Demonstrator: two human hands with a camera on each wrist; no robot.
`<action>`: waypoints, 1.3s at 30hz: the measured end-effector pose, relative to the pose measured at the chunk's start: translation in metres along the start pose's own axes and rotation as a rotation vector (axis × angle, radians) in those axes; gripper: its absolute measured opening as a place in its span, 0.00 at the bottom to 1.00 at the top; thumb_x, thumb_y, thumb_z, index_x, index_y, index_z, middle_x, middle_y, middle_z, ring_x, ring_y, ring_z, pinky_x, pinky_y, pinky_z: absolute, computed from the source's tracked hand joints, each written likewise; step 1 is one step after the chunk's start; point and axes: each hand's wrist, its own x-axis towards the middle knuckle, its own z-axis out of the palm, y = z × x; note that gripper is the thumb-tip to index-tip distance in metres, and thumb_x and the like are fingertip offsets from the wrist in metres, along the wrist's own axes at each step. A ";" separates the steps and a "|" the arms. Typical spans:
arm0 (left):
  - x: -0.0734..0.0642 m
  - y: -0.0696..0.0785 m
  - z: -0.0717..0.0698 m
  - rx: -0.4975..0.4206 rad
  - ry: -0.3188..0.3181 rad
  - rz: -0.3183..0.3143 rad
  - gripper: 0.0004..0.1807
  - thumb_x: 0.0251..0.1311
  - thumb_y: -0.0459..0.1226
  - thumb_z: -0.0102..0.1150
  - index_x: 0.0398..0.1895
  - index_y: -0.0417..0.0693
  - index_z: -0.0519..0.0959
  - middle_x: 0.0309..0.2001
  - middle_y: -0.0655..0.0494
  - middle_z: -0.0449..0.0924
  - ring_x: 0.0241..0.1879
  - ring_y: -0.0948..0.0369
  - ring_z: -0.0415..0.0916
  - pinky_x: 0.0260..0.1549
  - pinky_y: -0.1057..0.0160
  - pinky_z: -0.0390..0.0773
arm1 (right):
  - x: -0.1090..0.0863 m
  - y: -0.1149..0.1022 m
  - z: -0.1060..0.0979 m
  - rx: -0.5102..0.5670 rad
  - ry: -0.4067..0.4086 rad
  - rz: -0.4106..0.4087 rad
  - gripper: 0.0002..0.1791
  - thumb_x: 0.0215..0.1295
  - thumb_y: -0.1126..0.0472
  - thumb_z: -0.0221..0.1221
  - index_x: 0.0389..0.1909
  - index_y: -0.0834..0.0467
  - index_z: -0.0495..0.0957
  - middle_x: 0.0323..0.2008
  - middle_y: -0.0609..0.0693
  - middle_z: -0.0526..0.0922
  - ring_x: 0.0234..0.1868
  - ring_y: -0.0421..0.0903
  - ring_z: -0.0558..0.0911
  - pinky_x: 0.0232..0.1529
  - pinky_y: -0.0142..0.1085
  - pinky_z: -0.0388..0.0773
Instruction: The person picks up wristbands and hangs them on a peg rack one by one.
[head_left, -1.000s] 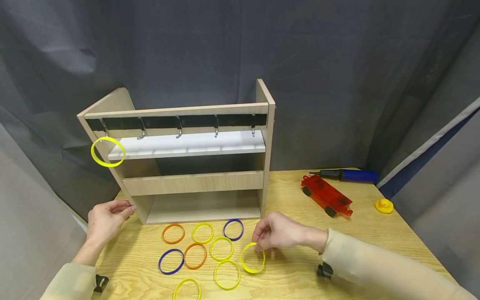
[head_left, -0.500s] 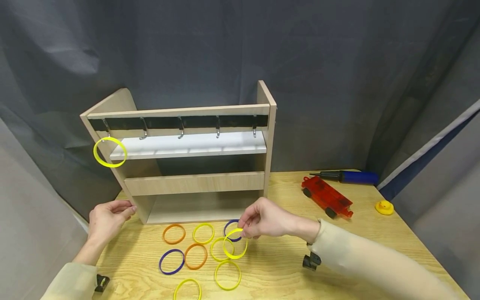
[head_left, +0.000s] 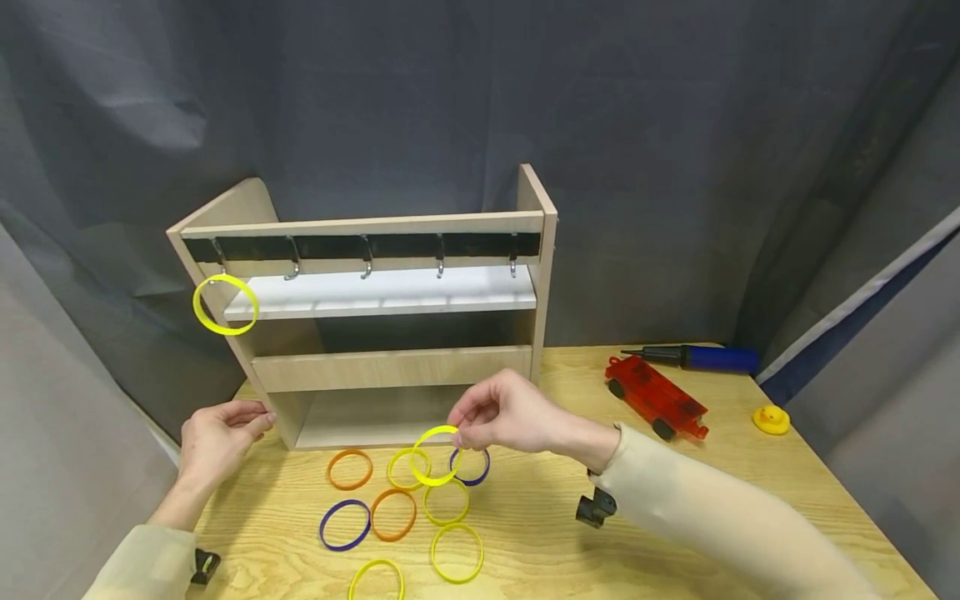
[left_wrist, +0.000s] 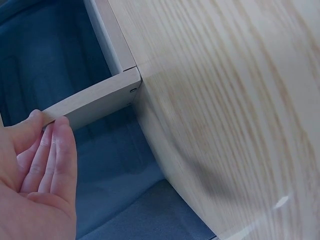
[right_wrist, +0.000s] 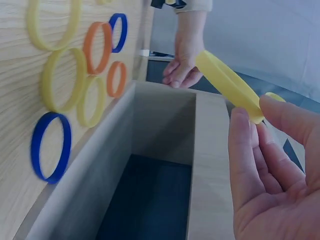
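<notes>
Between thumb and fingers, my right hand (head_left: pixel 513 414) pinches a yellow wristband (head_left: pixel 432 482), raised off the table in front of the shelf unit's lowest compartment. The right wrist view shows this wristband (right_wrist: pixel 227 85) tilted at the fingertips. My left hand (head_left: pixel 220 439) grips the lower left side panel of the wooden shelf unit (head_left: pixel 390 369); the left wrist view shows thumb and fingers around the panel's edge (left_wrist: pixel 97 97). Another yellow wristband (head_left: pixel 228 331) hangs from the leftmost metal hook on the unit's black strip (head_left: pixel 405 245). The other hooks (head_left: pixel 367 260) carry nothing.
Several yellow, orange (head_left: pixel 349 487) and blue wristbands (head_left: pixel 343 547) lie on the wooden table (head_left: pixel 555 550) before the unit. To the right are a red toy wagon (head_left: pixel 656 397), a blue hand pump (head_left: pixel 716 359) and a yellow rubber duck (head_left: pixel 771 420). A dark curtain (head_left: pixel 645 167) hangs behind.
My right hand has lifted the yellow wristband from the table's right side and carried it left and up towards the unit. The left hand keeps its grip on the side panel.
</notes>
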 end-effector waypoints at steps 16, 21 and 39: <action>0.002 0.001 0.001 0.004 0.006 0.005 0.14 0.71 0.44 0.77 0.49 0.43 0.94 0.44 0.45 0.97 0.28 0.91 0.79 0.28 0.76 0.79 | 0.037 -0.030 0.015 0.221 0.098 0.035 0.11 0.68 0.70 0.76 0.49 0.66 0.91 0.40 0.55 0.97 0.38 0.40 0.94 0.50 0.41 0.95; 0.001 0.001 0.001 -0.002 -0.005 0.000 0.14 0.71 0.44 0.77 0.50 0.43 0.94 0.44 0.44 0.97 0.28 0.88 0.81 0.27 0.75 0.80 | 0.050 -0.044 0.019 0.322 0.126 0.015 0.13 0.69 0.72 0.75 0.52 0.69 0.89 0.39 0.51 0.96 0.39 0.40 0.94 0.52 0.44 0.95; 0.001 0.002 -0.001 0.014 -0.005 0.013 0.14 0.71 0.43 0.78 0.49 0.43 0.94 0.43 0.44 0.97 0.29 0.89 0.80 0.27 0.75 0.80 | 0.086 -0.090 0.050 0.535 0.190 -0.079 0.16 0.68 0.74 0.74 0.55 0.73 0.87 0.35 0.43 0.95 0.39 0.38 0.93 0.58 0.42 0.94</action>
